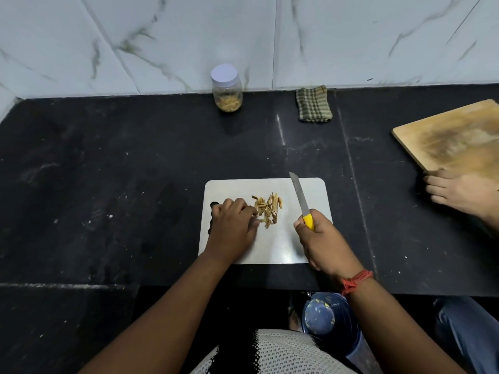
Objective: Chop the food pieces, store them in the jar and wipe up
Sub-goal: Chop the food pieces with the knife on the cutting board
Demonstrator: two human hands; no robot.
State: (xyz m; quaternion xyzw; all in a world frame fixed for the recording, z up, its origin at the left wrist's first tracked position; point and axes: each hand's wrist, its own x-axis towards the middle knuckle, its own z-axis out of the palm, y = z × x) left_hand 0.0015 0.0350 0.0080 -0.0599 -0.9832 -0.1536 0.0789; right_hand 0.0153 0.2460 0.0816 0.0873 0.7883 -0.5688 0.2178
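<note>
From the head view, a pale cutting board (266,247) lies on the black counter (135,163). At its middle sits a small heap of tan food pieces (267,209); the left hand (232,228), fingers curled together, touches the heap's left edge, perhaps pinching a piece. On the board's right, the right hand (322,244) wraps a yellow-handled knife (302,202), blade pointing away. Beyond the board stand a lidded jar (226,89), bearing no readable label, and a folded checked cloth (313,103).
</note>
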